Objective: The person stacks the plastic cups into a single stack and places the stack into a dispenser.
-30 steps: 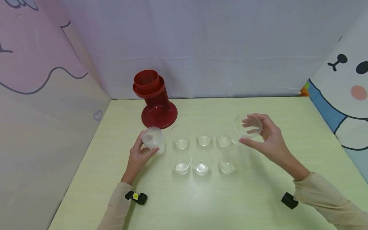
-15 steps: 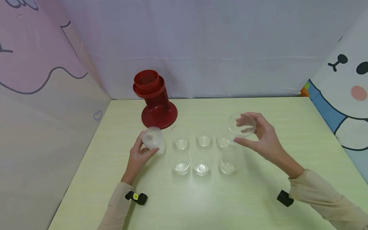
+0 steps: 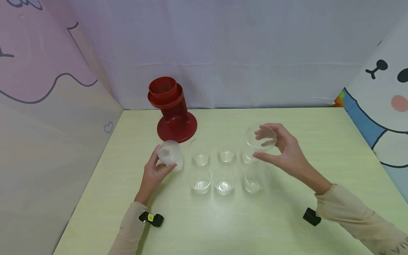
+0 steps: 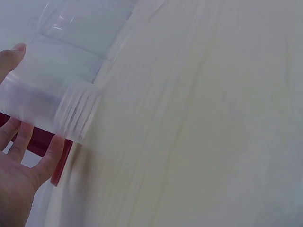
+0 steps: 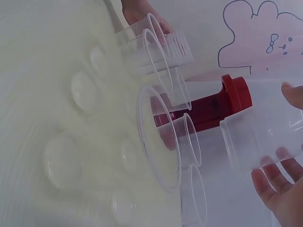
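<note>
My left hand grips a nested stack of clear plastic cups at the left end of the cup rows. The stack's close-set rims show in the left wrist view. Over the back right corner of the rows, my right hand holds a single clear plastic cup between thumb and fingers. In the right wrist view this cup hangs above the standing ones. Several clear cups, such as the front left cup, stand upright in two rows; the held cup partly covers the back right one.
Behind the stack stands a red plastic column with a round base and a cup-shaped top. The pale table meets a light fabric backdrop. Printed cartoon panels flank both sides.
The right hand has moved left with its cup, now over the back right cup of the rows. My left hand and its stack have stayed in place.
</note>
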The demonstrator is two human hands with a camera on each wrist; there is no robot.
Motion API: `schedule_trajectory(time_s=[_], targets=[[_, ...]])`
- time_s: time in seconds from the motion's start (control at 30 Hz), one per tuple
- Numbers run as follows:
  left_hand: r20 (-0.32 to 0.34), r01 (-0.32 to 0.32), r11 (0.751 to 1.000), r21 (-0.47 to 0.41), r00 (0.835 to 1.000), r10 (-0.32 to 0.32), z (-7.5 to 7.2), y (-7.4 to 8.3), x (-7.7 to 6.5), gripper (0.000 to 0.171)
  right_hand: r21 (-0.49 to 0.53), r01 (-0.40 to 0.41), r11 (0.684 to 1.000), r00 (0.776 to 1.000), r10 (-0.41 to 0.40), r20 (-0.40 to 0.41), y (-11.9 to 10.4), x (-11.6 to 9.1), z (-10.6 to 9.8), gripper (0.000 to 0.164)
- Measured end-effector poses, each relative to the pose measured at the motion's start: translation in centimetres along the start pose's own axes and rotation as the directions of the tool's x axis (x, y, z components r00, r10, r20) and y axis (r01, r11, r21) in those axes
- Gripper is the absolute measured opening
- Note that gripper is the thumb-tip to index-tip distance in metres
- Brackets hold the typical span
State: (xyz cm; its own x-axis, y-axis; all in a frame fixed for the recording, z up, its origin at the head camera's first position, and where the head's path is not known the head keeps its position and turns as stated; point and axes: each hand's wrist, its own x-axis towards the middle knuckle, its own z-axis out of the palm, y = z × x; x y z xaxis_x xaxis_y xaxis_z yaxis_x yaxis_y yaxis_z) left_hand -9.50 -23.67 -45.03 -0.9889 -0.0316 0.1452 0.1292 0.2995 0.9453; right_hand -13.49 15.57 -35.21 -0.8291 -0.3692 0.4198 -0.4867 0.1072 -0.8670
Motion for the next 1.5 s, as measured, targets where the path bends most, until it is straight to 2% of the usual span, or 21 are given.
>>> schedule_trajectory(time_s=[0.7, 1.5], targets=[[-0.001, 0.000, 1.000, -0.003, 1.000, 0.000, 0.0, 0.1, 0.0, 0.072, -0.019, -0.041, 0.999, 0.997, 0.042, 0.059, 0.1, 1.0, 1.7, 0.066], [0.002, 0.004, 1.000, -0.021, 1.000, -0.004, -0.1, 0.0, 0.1, 0.073, 0.014, -0.077, 0.997, 0.992, 0.075, 0.103, 0.1, 2.3, 3.3, 0.067]])
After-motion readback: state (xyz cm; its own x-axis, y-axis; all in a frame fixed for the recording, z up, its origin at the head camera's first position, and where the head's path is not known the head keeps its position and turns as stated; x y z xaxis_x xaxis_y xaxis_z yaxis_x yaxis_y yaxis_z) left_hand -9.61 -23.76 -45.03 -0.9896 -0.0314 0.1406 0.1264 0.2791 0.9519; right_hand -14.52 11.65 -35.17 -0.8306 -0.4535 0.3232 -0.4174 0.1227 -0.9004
